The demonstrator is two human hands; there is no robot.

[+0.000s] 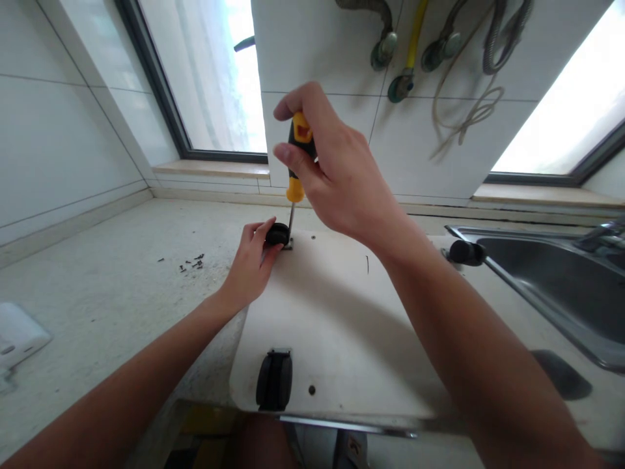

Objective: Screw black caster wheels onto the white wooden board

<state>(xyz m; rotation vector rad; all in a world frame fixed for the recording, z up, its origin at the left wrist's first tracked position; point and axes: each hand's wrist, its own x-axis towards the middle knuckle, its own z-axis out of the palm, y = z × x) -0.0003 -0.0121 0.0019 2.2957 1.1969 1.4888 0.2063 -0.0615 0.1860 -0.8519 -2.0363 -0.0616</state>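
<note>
My right hand [336,163] is wrapped round the yellow and black handle of a screwdriver [294,189], which points down. Its tip meets the metal plate of a black caster wheel [277,233] at the far left corner of a white board [336,326]. The fingers of my left hand [251,260] close on that caster and keep it against the board. Whether a screw sits under the tip is too small to tell. Another black caster [274,381] is at the board's near left corner, and a third caster [466,253] at its far right.
Several small screws [195,262] lie loose on the counter [146,286] left of the board. A steel sink [551,273] is at the right. A white plastic object [19,335] rests at the far left. Pipe valves [401,86] and hoses are on the tiled wall.
</note>
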